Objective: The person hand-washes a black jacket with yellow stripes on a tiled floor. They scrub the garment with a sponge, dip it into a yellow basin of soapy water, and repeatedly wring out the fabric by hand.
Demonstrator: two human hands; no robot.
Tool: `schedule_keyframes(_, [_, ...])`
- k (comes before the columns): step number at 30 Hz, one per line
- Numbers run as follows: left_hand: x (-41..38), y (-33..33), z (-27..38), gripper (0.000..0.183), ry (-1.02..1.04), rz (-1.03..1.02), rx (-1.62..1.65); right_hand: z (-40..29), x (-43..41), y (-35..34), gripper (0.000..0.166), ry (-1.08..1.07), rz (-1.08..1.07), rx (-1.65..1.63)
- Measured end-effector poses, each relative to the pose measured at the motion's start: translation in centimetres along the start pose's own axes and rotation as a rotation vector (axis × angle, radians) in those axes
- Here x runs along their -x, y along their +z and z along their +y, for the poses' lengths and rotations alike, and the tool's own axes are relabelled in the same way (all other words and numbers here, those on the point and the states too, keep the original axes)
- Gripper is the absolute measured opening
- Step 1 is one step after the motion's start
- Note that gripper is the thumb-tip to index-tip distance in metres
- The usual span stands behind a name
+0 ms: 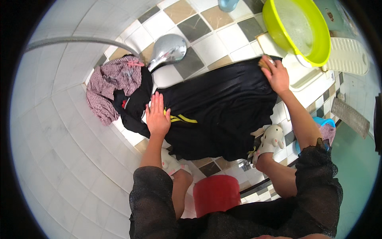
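Note:
A wet black garment (220, 98) with yellow drawstrings (186, 118) lies spread over the checkered tile floor. My left hand (158, 116) presses flat on its left end, beside the yellow strings, with the fingers extended. At the upper right end, my right hand (276, 73) holds a brush (265, 63) against the cloth; my fingers partly cover the brush. Against the garment's left end is a bunched pink-and-white patterned cloth (103, 86), with more black fabric beside it. A chrome shower head (171, 47) rests on the tiles above the garment.
A lime-green basin (325, 44) of sudsy water stands upper right, beside a white washboard (349, 56) and a white floor-level fixture (313, 86). A red bucket or stool (216, 194) is between my legs. At right is a blue container (323, 120) with cloth. A hose (80, 39) runs upper left.

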State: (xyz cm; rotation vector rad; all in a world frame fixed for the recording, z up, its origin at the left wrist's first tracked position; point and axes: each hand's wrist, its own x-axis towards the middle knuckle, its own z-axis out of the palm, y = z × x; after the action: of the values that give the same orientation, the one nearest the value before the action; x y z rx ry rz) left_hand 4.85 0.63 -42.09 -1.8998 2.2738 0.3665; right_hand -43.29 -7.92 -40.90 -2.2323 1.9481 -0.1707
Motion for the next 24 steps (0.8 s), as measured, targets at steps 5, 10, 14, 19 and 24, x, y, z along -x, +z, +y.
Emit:
schedule_keyframes(5, [-2.3, -2.3, 6.7, 0.071, -0.020, 0.298, 0.197, -7.7, 2.5, -0.2, 0.045, 0.044, 0.069, -0.290])
schedule_keyframes(10, [-7.0, -1.0, 11.2, 0.085, 0.191, 0.052, 0.118, -16.2, 2.7, 0.8, 0.052, -0.084, -0.081, -0.436])
schedule_keyframes(14, [-3.5, 0.3, 3.7, 0.092, -0.001, 0.095, 0.133, -12.7, 0.1, 0.2, 0.051, -0.116, -0.037, -0.317])
schedule_keyframes(19, [-2.4, 0.4, 6.6, 0.087, -0.125, 0.153, 0.100, -18.7, -1.2, 1.8, 0.054, -0.358, -0.021, -0.426])
schedule_keyframes(24, [-1.6, 2.9, 11.3, 0.096, -0.094, 0.048, 0.168, -23.8, -1.6, 4.3, 0.051, -0.442, 0.027, -0.384])
